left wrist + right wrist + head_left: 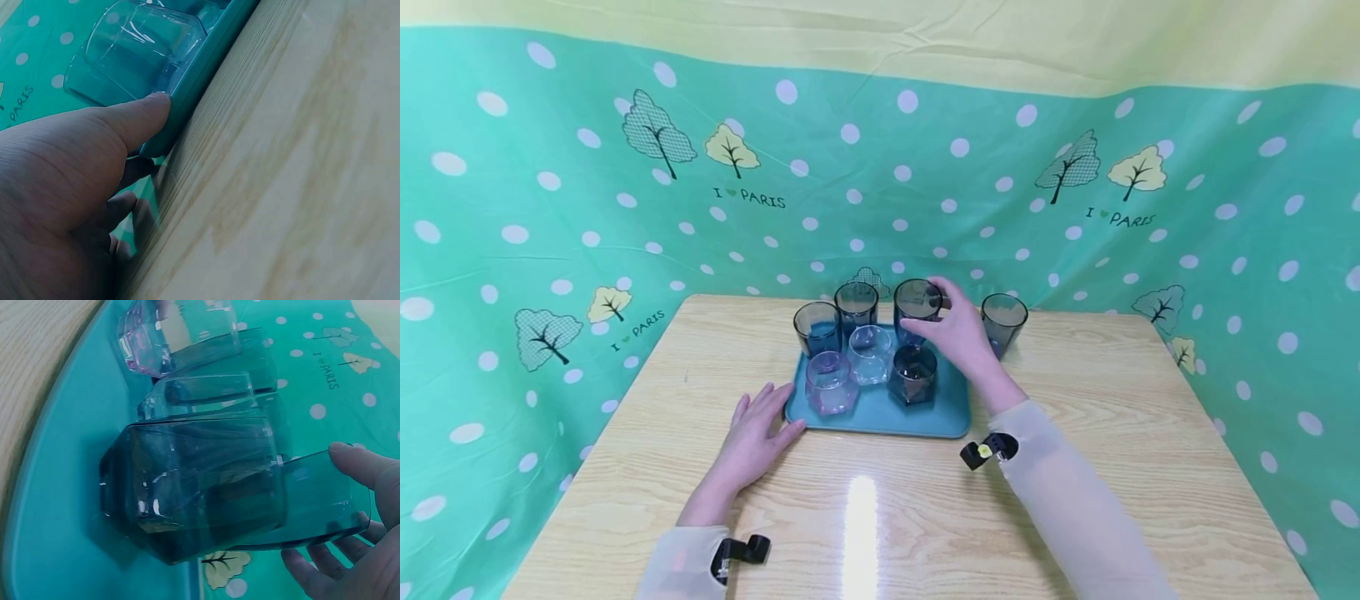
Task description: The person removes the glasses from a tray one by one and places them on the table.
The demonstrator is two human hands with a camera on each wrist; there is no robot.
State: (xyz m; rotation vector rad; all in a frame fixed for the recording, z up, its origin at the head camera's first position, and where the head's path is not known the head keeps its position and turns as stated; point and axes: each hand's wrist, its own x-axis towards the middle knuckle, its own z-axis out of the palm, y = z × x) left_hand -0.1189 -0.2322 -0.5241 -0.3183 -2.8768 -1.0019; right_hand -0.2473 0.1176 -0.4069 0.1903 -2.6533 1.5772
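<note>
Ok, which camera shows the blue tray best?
The head view: the blue tray shows from side to side, though glasses cover parts. The left wrist view catches one corner and some rim; the right wrist view shows more, cut off by the frame.

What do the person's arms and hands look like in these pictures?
The left hand and right hand have no gloves. Pale, whitish long sleeves cover both forearms. A small black device sits at each wrist, the left one and the right one, which bears a yellow spot.
</note>
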